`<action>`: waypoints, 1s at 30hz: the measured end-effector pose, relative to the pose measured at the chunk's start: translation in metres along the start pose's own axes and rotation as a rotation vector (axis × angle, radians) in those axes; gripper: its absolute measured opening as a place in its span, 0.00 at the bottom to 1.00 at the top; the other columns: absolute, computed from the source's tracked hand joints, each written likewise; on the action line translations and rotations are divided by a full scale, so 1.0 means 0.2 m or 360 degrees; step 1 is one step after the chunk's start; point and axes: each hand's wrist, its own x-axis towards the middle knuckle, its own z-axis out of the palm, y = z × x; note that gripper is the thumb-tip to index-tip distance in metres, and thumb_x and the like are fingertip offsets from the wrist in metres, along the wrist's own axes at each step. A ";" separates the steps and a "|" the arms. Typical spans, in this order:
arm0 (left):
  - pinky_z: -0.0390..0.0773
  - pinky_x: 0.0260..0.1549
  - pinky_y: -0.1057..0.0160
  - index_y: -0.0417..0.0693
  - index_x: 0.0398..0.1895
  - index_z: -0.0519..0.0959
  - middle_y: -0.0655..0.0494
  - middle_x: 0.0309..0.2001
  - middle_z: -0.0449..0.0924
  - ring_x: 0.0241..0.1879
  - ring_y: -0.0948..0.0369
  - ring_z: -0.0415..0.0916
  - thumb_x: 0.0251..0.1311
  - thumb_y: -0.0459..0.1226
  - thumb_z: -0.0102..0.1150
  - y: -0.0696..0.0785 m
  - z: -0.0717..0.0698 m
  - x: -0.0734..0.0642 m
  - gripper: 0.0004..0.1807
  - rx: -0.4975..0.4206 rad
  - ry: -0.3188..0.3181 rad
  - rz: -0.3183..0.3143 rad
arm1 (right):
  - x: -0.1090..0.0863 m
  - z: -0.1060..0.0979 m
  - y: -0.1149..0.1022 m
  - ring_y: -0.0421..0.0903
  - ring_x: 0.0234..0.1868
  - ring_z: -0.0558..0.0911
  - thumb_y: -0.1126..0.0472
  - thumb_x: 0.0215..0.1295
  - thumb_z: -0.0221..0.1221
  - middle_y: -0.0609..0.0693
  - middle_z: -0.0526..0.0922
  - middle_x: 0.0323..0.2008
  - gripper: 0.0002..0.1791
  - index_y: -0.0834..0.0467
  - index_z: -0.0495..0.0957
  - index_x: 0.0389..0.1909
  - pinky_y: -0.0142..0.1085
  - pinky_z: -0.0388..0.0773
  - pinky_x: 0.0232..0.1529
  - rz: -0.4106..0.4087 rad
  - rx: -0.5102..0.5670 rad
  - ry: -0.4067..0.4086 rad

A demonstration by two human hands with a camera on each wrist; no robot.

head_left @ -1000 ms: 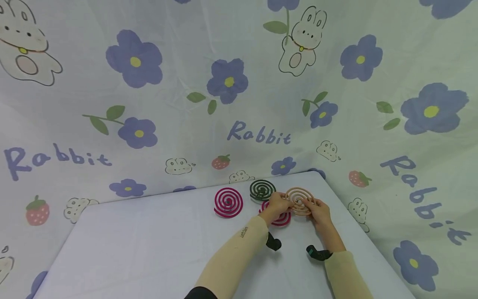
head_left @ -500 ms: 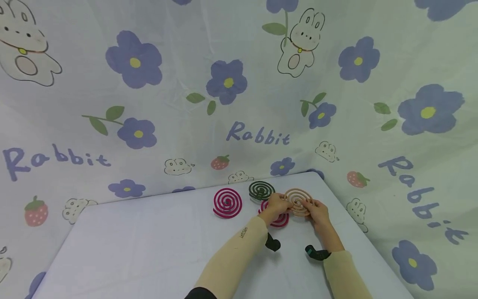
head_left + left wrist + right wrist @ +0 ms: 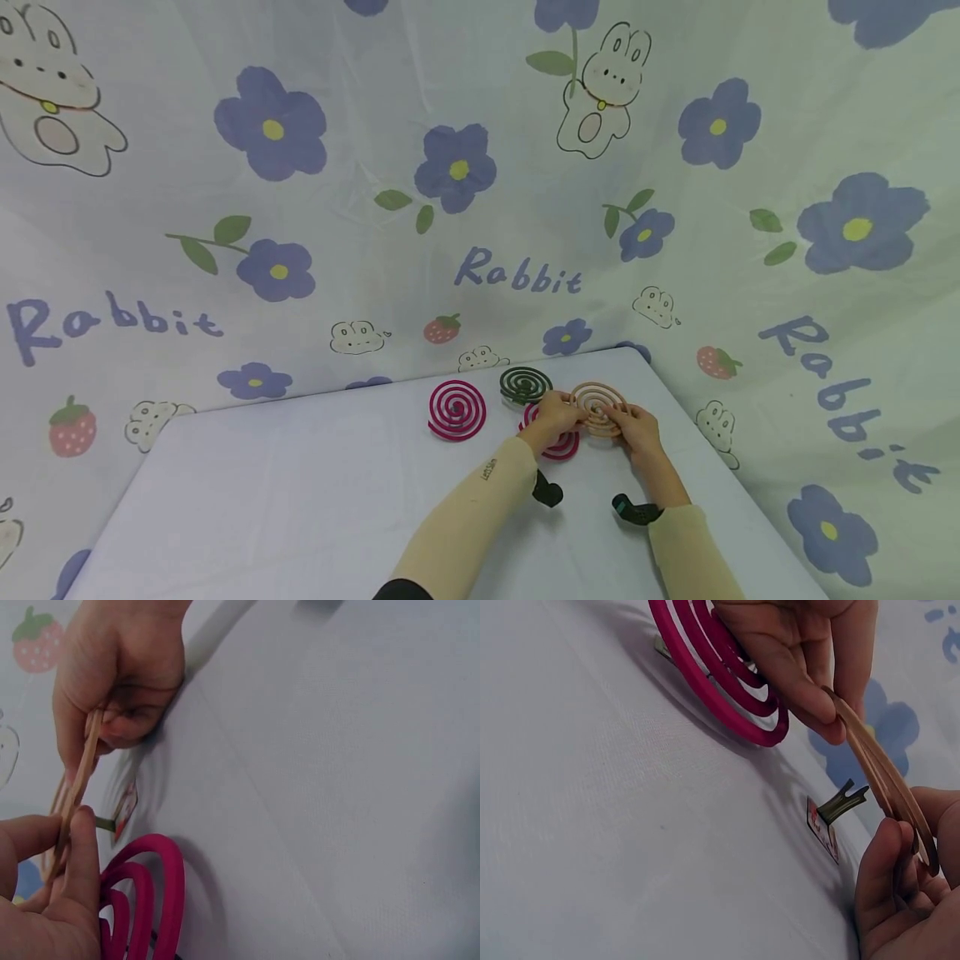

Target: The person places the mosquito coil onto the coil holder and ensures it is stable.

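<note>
My left hand (image 3: 550, 414) and right hand (image 3: 640, 431) hold a tan mosquito coil (image 3: 597, 385) between them at the table's far right. The left fingers pinch its left edge; opposite them, the right thumb and fingers grip the right side. Both wrist views show the tan coil nearly edge-on and raised off the table. Beneath it stands a small coil stand (image 3: 832, 817), with forked green prongs on a square printed base. A magenta coil (image 3: 172, 900), partly hidden by my left hand in the head view, sits raised above the table on its own stand.
Another magenta coil (image 3: 447, 409) lies to the left, and a dark green coil (image 3: 525, 372) is behind my left hand. A white cloth covers the table (image 3: 285, 492). Patterned fabric (image 3: 360, 275) rises along its back and right edges.
Both hands keep their grip on the tan coil with hardly any movement. The head view shifts very slightly.
</note>
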 end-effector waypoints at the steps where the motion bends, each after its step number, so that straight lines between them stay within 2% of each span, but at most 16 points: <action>1: 0.82 0.28 0.65 0.29 0.47 0.74 0.46 0.31 0.78 0.30 0.55 0.83 0.54 0.22 0.65 0.00 0.00 0.00 0.17 0.0001 0.0000 -0.0001 | 0.00 0.00 0.00 0.34 0.17 0.74 0.57 0.61 0.67 0.45 0.76 0.21 0.21 0.67 0.71 0.45 0.27 0.73 0.17 -0.0004 -0.0003 -0.0001; 8: 0.82 0.26 0.66 0.31 0.44 0.75 0.48 0.29 0.78 0.28 0.57 0.83 0.53 0.23 0.66 0.00 0.00 0.02 0.15 0.0041 -0.0004 -0.0042 | 0.00 0.00 0.00 0.34 0.18 0.73 0.56 0.62 0.67 0.45 0.76 0.23 0.24 0.68 0.71 0.49 0.27 0.73 0.18 0.0002 -0.0030 0.0001; 13: 0.82 0.27 0.65 0.31 0.48 0.74 0.47 0.28 0.79 0.28 0.57 0.83 0.54 0.23 0.65 0.00 0.00 0.01 0.18 0.0007 -0.0008 -0.0040 | 0.00 0.00 0.00 0.35 0.18 0.73 0.55 0.62 0.67 0.44 0.76 0.23 0.25 0.67 0.71 0.50 0.28 0.73 0.18 0.0000 -0.0033 0.0003; 19: 0.83 0.29 0.64 0.29 0.55 0.73 0.46 0.31 0.80 0.30 0.56 0.83 0.55 0.21 0.63 0.00 0.00 0.00 0.22 -0.0042 -0.0011 0.0037 | 0.00 0.00 -0.01 0.35 0.19 0.73 0.55 0.62 0.66 0.43 0.75 0.22 0.24 0.67 0.71 0.49 0.28 0.72 0.19 -0.0040 -0.0003 0.0008; 25: 0.83 0.32 0.63 0.29 0.57 0.72 0.45 0.35 0.81 0.35 0.53 0.83 0.56 0.21 0.62 0.00 0.00 0.01 0.23 -0.0045 -0.0030 0.0032 | 0.02 0.01 -0.02 0.35 0.22 0.74 0.53 0.62 0.67 0.43 0.77 0.27 0.25 0.66 0.72 0.50 0.28 0.73 0.21 0.0034 0.0000 0.0028; 30: 0.83 0.32 0.63 0.30 0.59 0.71 0.46 0.37 0.80 0.36 0.54 0.83 0.58 0.22 0.62 0.01 -0.01 0.00 0.24 -0.0009 -0.0049 0.0009 | 0.03 0.01 0.00 0.36 0.21 0.74 0.54 0.61 0.67 0.45 0.77 0.27 0.24 0.66 0.72 0.49 0.29 0.73 0.20 0.0038 -0.0013 0.0050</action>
